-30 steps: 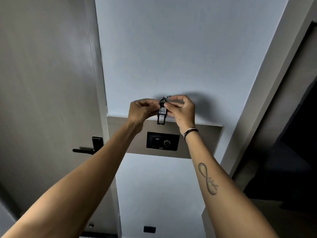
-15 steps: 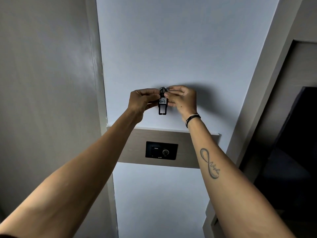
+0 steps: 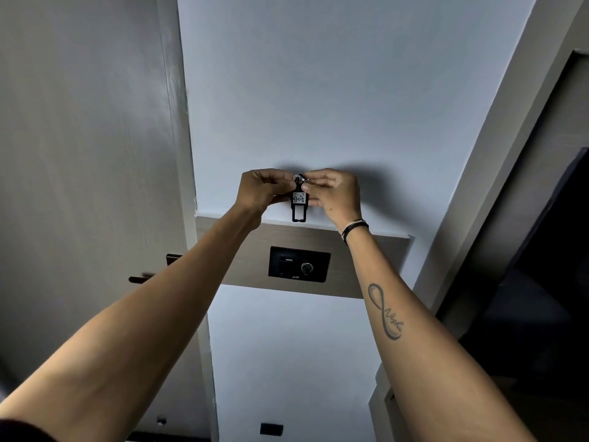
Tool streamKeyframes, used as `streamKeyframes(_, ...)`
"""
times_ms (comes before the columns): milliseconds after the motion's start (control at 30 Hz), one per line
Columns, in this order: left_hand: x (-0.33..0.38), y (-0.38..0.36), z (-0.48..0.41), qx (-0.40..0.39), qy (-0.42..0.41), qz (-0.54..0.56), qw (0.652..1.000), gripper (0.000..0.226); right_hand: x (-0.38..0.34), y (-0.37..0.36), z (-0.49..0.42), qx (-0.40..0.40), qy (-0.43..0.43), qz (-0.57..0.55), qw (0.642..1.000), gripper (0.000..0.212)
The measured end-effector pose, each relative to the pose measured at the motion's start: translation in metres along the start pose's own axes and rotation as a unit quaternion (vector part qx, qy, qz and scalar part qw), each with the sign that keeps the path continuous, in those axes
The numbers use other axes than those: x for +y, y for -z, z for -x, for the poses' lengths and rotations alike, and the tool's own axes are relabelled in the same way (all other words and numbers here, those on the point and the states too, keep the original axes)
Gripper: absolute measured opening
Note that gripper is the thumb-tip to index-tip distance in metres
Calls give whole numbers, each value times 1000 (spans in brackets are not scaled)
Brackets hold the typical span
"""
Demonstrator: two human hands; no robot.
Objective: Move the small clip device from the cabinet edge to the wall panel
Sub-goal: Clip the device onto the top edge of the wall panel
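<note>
Black clip device (image 3: 299,200) (one), seemingly wall-pressed, between two hands (image 3: 259,191).

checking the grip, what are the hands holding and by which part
Both the left hand and right hand pinch the small black clip device at its upper end, by the metal ring; its open lower frame hangs free.

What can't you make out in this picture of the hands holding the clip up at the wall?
- Head view: the clip device label print is too small to read.
- How its top meets the wall is hidden by the left hand and right hand.
- The door handle is partly covered by the left forearm.
- The black switch plate markings are too small.
</note>
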State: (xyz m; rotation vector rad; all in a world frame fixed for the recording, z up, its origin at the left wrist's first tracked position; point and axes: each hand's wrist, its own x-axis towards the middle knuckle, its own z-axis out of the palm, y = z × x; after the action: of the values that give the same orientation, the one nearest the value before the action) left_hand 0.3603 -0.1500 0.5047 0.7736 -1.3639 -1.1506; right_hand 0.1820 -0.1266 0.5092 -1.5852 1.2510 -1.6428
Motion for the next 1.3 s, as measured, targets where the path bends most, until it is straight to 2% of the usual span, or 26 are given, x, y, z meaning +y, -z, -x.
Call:
streamKeyframes(200,-46,6,11,10,15,-89,996,19,48,-7,23,-13,-34,50,998,29)
streamKeyframes(533,-86,4,18,53,-18,-206,977,16,95,-15,39,24,-8,130,991,31)
streamKeyframes(633,-97,6,21,58,-11,-205,977,15,100,-15,41,19,0,157,987,27)
streamKeyframes(733,-103,7,24,55,-2,-187,981,23,103,-17,43,9,4,172,985,24)
streamKeyframes(967,-116,16,25,46,5,-207,977,24,118,-23,47,4,-15,155,988,26)
streamKeyframes(1100,-123,16,25,37,-5,-220,975,13,124,-23,47,3,-22,151,988,24)
streamKeyframes(1300,-128,16,22,29,-20,-257,966,11,124,-21,48,2,-12,175,984,19)
